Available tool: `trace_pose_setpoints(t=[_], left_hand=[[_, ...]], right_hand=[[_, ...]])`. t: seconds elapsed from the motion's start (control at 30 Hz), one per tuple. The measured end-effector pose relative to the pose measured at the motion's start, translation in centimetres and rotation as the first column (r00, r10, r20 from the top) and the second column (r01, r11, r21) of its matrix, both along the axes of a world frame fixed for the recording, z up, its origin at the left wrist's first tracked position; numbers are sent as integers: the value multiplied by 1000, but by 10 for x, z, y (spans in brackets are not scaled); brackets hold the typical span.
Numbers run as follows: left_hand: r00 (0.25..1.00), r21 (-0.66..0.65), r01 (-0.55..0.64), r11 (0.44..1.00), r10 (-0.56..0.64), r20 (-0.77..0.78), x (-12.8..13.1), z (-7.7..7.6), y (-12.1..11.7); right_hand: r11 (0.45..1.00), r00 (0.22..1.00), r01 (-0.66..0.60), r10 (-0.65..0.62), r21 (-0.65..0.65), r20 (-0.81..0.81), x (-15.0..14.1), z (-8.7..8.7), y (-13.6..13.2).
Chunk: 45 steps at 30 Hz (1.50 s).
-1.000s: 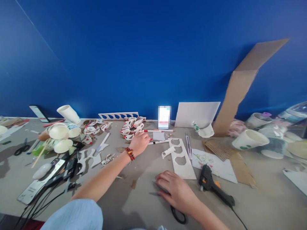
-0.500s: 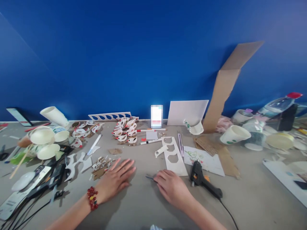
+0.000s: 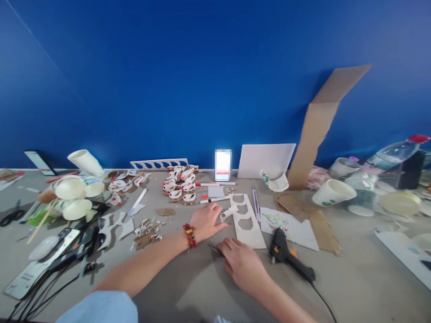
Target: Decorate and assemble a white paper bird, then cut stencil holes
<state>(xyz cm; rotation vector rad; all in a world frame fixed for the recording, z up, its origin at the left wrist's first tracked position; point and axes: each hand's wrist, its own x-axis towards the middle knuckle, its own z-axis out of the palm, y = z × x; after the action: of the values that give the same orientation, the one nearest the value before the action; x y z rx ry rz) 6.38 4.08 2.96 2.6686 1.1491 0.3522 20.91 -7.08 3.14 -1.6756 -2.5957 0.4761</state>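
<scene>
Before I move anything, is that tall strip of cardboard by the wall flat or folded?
Folded. The cardboard strip rises in front of the blue wall, and its top section angles off to the right from a visible crease.

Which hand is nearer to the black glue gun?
Right. The right hand is left of the glue gun; the left hand is farther left and slightly farther back.

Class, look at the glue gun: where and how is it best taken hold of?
Take the glue gun by its black handle, probably from above and from the right. The handle is long and slim and slants away from the body toward the near right, with nothing lying across it. That side also avoids the nozzle, which sits at the left and may be hot.
</scene>
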Motion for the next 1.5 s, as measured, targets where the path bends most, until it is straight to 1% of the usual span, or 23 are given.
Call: trace_pose_setpoints(t=[0.07, 0.13, 0.27, 0.4, 0.5, 0.57, 0.63, 0.7, 0.8, 0.87, 0.93, 1.0, 1.07, 1.1, 1.17, 1.23, 1.3, 1.37, 1.43, 1.5], left_hand=[[999, 14, 3, 1000, -2, -45, 18, -6, 8], [999, 25, 8, 1000, -7, -52, 24, -9, 12], [998, 46, -11, 999, 13, -54, 15, -9, 16], [997, 68, -43, 997, 48, -65, 4, -6, 18], [998, 76, -31, 997, 36, -57, 0, -3, 17], [1000, 66, -11, 998, 11, 5, -3, 0, 16], [991, 36, -4, 999, -1, 131, -8, 4, 16], [962, -18, -5, 1000, 9, 273, -15, 8, 15], [909, -114, 13, 993, 36, 415, -26, 12, 13], [881, -178, 35, 983, 54, 470, -31, 12, 10], [863, -230, 54, 972, 70, 501, -34, 10, 6], [852, -259, 59, 964, 86, 517, -37, 8, 3], [853, -286, 56, 957, 103, 511, -38, 7, -1], [859, -300, 55, 952, 108, 501, -38, 7, -3], [878, -328, 62, 943, 105, 467, -38, 5, -8], [899, -339, 72, 938, 86, 428, -36, 3, -13], [921, -329, 78, 941, 59, 386, -34, -1, -19], [936, -288, 93, 953, 16, 353, -32, -6, -25], [950, -223, 143, 964, -71, 304, -28, -9, -32], [957, -157, 227, 961, -190, 219, -23, -10, -40]], right_hand=[[1000, 1000, 9, -9, -18, 3, 0, 2, -1], [999, 1000, 18, -18, -35, 5, 1, 4, -3], [999, 1000, 27, -27, -48, 1, 2, 5, -2], [994, 996, 72, -76, -83, -44, 1, 4, 3], [990, 990, 102, -110, -94, -84, 1, 4, 9], [988, 985, 118, -129, -98, -111, 3, 5, 12], [986, 976, 134, -149, -99, -161, 6, 5, 15], [986, 955, 127, -151, -109, -254, 11, 7, 18], [987, 909, 92, -136, -129, -393, 17, 12, 24], [989, 891, 81, -128, -125, -436, 24, 19, 30], [993, 888, 80, -112, -88, -447, 37, 27, 42], [990, 904, 137, -130, -12, -407, 57, 35, 59], [966, 937, 233, -192, 111, -292, 82, 39, 81], [954, 939, 265, -222, 141, -263, 94, 39, 93], [940, 940, 295, -253, 173, -228, 117, 34, 112], [939, 948, 291, -256, 186, -189, 132, 27, 125], [941, 956, 278, -251, 194, -153, 140, 21, 130], [938, 959, 277, -255, 208, -126, 141, 16, 128], [928, 954, 297, -278, 224, -110, 137, 15, 122], [919, 945, 325, -311, 222, -99, 131, 15, 112]])
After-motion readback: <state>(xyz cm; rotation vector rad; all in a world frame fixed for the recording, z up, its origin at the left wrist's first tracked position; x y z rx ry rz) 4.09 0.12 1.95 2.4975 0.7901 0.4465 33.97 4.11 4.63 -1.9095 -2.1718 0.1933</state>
